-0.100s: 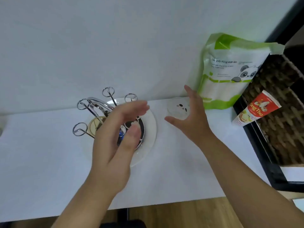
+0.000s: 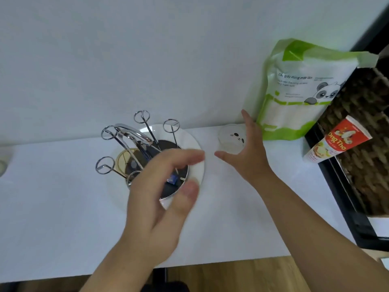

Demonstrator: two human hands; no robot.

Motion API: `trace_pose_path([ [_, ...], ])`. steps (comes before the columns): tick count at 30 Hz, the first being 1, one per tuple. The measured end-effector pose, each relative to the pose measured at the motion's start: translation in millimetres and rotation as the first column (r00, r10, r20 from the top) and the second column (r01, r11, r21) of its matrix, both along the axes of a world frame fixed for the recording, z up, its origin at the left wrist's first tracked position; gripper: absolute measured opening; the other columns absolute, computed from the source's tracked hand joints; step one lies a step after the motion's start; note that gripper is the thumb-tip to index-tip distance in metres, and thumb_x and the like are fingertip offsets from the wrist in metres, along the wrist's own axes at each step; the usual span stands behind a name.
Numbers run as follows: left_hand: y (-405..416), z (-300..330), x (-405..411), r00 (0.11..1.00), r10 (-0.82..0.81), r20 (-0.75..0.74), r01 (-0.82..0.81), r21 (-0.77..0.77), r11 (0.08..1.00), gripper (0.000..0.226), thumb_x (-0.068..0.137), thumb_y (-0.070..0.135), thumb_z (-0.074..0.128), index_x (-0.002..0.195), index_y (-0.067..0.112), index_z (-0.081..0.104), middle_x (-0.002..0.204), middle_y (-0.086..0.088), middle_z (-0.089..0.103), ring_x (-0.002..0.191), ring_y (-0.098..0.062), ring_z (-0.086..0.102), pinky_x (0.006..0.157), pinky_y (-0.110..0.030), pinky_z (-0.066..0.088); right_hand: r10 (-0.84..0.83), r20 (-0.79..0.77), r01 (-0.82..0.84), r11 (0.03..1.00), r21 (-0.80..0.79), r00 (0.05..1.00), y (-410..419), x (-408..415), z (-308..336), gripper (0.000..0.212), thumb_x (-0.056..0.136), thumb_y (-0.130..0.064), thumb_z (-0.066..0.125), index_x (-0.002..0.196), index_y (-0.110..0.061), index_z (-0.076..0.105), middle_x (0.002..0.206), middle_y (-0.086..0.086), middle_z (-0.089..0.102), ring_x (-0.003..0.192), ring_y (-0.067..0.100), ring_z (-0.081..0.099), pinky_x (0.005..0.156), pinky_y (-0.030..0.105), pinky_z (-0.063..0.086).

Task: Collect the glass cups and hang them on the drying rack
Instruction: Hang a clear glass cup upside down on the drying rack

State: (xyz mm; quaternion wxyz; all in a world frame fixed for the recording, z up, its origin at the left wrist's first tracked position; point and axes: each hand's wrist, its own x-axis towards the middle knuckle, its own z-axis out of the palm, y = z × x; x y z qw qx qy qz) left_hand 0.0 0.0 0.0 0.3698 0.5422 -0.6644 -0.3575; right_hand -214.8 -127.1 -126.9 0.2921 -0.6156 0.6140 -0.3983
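Note:
A clear glass cup (image 2: pixel 230 140) with a small panda print stands on the white table near the wall. My right hand (image 2: pixel 247 152) is spread open around its right side, thumb in front, fingers behind, close to the glass. A chrome drying rack (image 2: pixel 126 140) with several ring-tipped prongs stands on a round white plate (image 2: pixel 189 140) left of the cup. My left hand (image 2: pixel 160 194) hovers open over the front of the rack, holding nothing and hiding part of the base.
A green and white panda pouch (image 2: pixel 299 91) leans on the wall right of the cup. A red tube (image 2: pixel 336 140) lies against a dark wicker basket (image 2: pixel 368 131) on a black shelf. Another glass object (image 2: pixel 3 165) shows at the left edge.
Almost nothing differs; both hands stay open, the right hand by the cup and the left over the rack.

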Motion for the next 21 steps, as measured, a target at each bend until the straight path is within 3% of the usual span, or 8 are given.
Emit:
trace_pose_path([
  [3, 21.9, -1.3, -0.8, 0.998, -0.064, -0.005, 0.062, -0.193, 0.979, 0.034, 0.096, 0.032, 0.06, 0.122, 0.014, 0.074, 0.123, -0.001, 0.074, 0.116, -0.025, 0.07, 0.094, -0.044, 0.055, -0.027, 0.067, 0.024, 0.999, 0.045, 0.997, -4.4, 3.8, -14.9, 0.131, 0.068, -0.026, 0.102, 0.166, -0.043, 0.017, 0.155, -0.009, 0.038, 0.137, 0.003, 0.042, 0.11, 0.023, 0.036],
  [6, 17.9, -10.4, 0.0, 0.997, -0.072, 0.01, 0.072, -0.303, 0.95, 0.029, 0.095, 0.028, 0.065, 0.113, 0.01, 0.078, 0.112, 0.003, 0.076, 0.108, -0.013, 0.07, 0.09, -0.03, 0.052, -0.042, 0.1, 0.036, 0.997, 0.065, 0.994, -3.0, 7.1, -15.8, 0.128, 0.069, -0.023, 0.101, 0.163, -0.048, 0.018, 0.15, 0.001, 0.056, 0.127, 0.003, 0.053, 0.102, 0.004, 0.036],
  [9, 30.4, -22.9, 2.8, 0.996, -0.046, 0.073, 0.068, -0.33, 0.942, 0.025, 0.097, 0.028, 0.07, 0.107, 0.008, 0.08, 0.104, 0.001, 0.077, 0.099, -0.012, 0.069, 0.085, -0.027, 0.052, -0.047, 0.088, 0.045, 0.999, 0.028, 0.995, 4.5, 11.1, -4.2, 0.124, 0.069, -0.019, 0.101, 0.163, -0.042, 0.023, 0.141, 0.004, 0.064, 0.124, 0.005, 0.058, 0.107, 0.016, 0.044],
  [12, 37.7, -33.0, 11.5, 0.986, 0.01, 0.164, 0.047, -0.34, 0.939, 0.02, 0.098, 0.028, 0.072, 0.102, 0.011, 0.083, 0.097, 0.004, 0.078, 0.089, -0.01, 0.07, 0.077, -0.025, 0.055, 0.003, 0.029, -0.002, 0.999, -0.054, 1.0, 15.3, 9.7, 25.5, 0.121, 0.066, -0.018, 0.101, 0.159, -0.04, 0.026, 0.14, 0.002, 0.065, 0.128, 0.008, 0.061, 0.102, 0.01, 0.041],
  [14, 42.2, -37.6, 17.7, 0.98, 0.037, 0.198, 0.025, -0.304, 0.952, 0.022, 0.101, 0.033, 0.069, 0.101, 0.015, 0.083, 0.092, 0.008, 0.077, 0.081, -0.004, 0.068, 0.072, -0.018, 0.054, 0.046, -0.013, -0.047, 0.993, -0.107, 0.999, 24.4, 9.0, 50.0, 0.115, 0.065, -0.018, 0.1, 0.156, -0.034, 0.032, 0.142, 0.0, 0.063, 0.131, 0.01, 0.059, 0.104, 0.015, 0.043],
  [18, 51.6, -33.7, 28.1, 0.977, 0.133, 0.165, -0.092, -0.23, 0.969, 0.036, 0.106, 0.05, 0.057, 0.105, 0.022, 0.081, 0.086, 0.017, 0.074, 0.069, -0.002, 0.064, 0.061, -0.008, 0.045, 0.118, -0.185, -0.139, 0.985, -0.106, 0.976, 44.1, 16.6, 90.6, 0.094, 0.067, -0.027, 0.096, 0.148, -0.024, 0.048, 0.141, -0.005, 0.06, 0.128, 0.018, 0.055, 0.103, 0.025, 0.04],
  [21, 54.8, -26.5, 37.3, 0.961, 0.263, 0.088, -0.247, -0.159, 0.956, 0.02, 0.1, 0.049, 0.066, 0.107, 0.033, 0.076, 0.089, 0.021, 0.071, 0.072, -0.007, 0.065, 0.056, -0.007, 0.042, 0.159, -0.332, -0.203, 0.974, -0.101, 0.93, 54.0, 27.3, 108.0, 0.092, 0.067, -0.026, 0.094, 0.149, -0.019, 0.052, 0.139, 0.001, 0.064, 0.123, 0.021, 0.051, 0.103, 0.03, 0.037],
])
